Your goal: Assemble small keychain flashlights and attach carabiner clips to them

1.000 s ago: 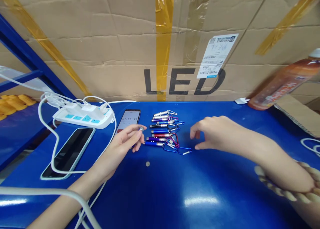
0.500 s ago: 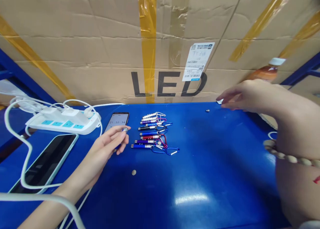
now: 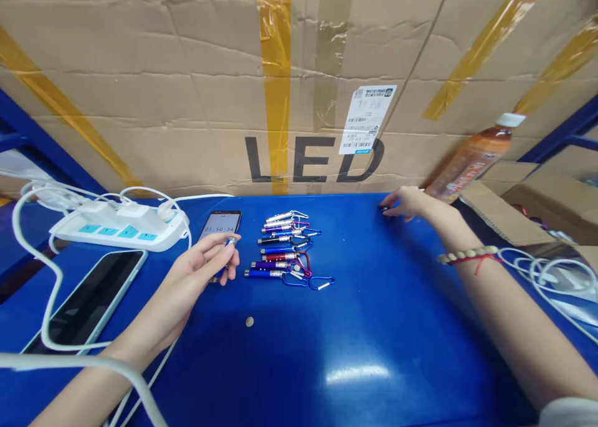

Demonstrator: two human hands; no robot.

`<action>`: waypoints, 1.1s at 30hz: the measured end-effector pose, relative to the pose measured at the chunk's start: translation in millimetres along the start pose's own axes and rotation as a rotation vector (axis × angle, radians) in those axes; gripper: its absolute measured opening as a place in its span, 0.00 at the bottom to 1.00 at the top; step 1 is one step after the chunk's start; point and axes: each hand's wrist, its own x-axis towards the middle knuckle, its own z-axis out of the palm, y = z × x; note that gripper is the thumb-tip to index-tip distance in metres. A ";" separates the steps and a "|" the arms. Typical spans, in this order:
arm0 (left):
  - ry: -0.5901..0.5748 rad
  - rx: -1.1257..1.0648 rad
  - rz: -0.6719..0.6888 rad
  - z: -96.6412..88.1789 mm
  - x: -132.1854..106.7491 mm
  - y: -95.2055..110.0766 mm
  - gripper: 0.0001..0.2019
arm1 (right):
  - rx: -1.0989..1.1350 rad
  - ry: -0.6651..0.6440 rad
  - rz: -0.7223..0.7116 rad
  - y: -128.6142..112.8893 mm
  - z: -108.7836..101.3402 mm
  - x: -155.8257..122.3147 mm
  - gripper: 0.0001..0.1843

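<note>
My left hand (image 3: 208,259) is closed around a blue keychain laser pointer (image 3: 228,260), a slim metal tube whose silvery end shows above the thumb. Just right of it lies a row of several similar laser pointers (image 3: 275,240) in silver, purple, blue, black and red, with carabiner clips. A loose blue carabiner (image 3: 322,282) rests at the row's near end. Toward the back right, my right hand (image 3: 404,201) has its fingertips pinched at a small metal piece (image 3: 385,209) on the table, mostly covered by the fingers. A small round disc like a button cell (image 3: 249,322) lies nearer me.
A phone (image 3: 222,223) showing a timer lies behind my left hand. Another phone (image 3: 88,302) and a white power strip (image 3: 126,225) with looping cables occupy the left. A drink bottle (image 3: 474,159) leans at back right before a large cardboard box (image 3: 196,91); an open carton (image 3: 499,206) stands beside it.
My right hand has moved left and down from beside the bottle to the small metal piece, uncovering the bottle. The white scrap at its fingertips is out of sight. My left hand keeps its hold.
</note>
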 end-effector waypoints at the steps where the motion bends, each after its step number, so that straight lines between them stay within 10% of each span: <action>1: -0.001 -0.001 0.003 -0.1 0.0 0.1 0.14 | 0.004 -0.004 0.004 0.4 2.0 2.0 0.15; 15: 0.000 -0.013 0.013 0.6 -1.2 3.7 0.14 | 0.127 -0.482 -0.153 -65.4 8.1 -6.6 0.13; 33: -0.025 0.126 0.101 -0.9 -0.2 -0.3 0.09 | -0.139 -0.221 -0.603 -125.9 29.5 -44.9 0.13</action>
